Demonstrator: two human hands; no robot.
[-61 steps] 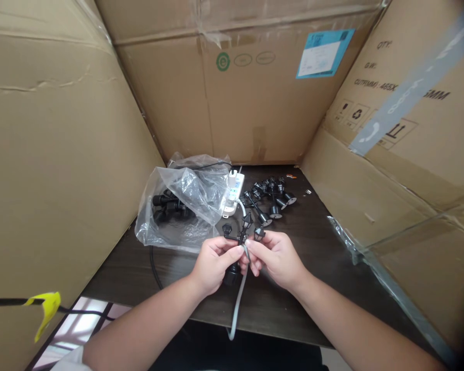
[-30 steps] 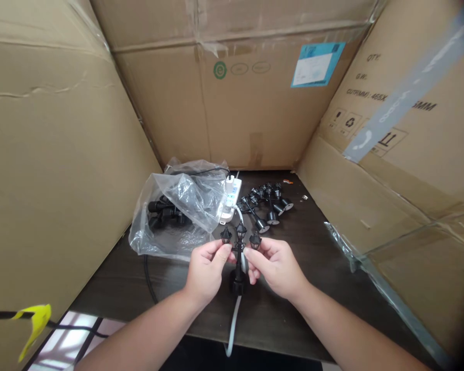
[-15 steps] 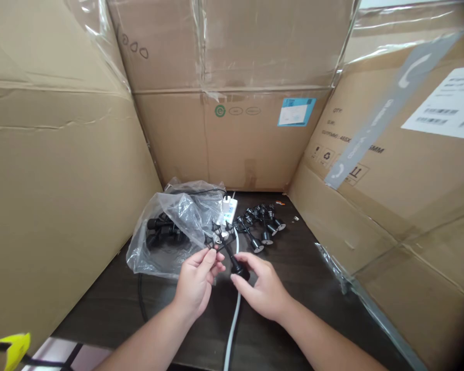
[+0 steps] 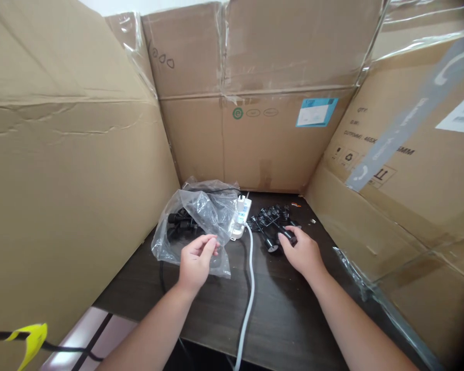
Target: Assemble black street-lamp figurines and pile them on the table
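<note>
1. We see the left hand (image 4: pixel 196 263) and the right hand (image 4: pixel 301 252) over a dark table (image 4: pixel 278 330), and the two hands are well apart.
2. The right grip is closed on the black base of a small black lamp post (image 4: pixel 286 236); the thumb and the fingers are around it, and this lamp post lies at the near edge of the pile.
3. Just under and in front of the right grip, we find a pile of other small lamp posts (image 4: pixel 268 221), all black and tangled together.
4. The left grip is open: the fingers curve a little, they are apart from the thumb, and we see nothing held in them.
5. Under the left grip is a clear plastic bag (image 4: pixel 206 221), and black lamp parts (image 4: pixel 181 224) lie inside it. We cannot tell if the fingers touch the bag.
6. Between the two hands stands a white power strip (image 4: pixel 240 219), beside the bag. A white cable (image 4: pixel 250 288) goes from it toward us and passes between the hands.
7. A black cable (image 4: pixel 161 275) lies on the table on the left side of the left grip.
8. Around the table and behind both hands, we see walls of a cardboard box (image 4: pixel 77 154), and one wall has a blue label (image 4: pixel 317 112).
</note>
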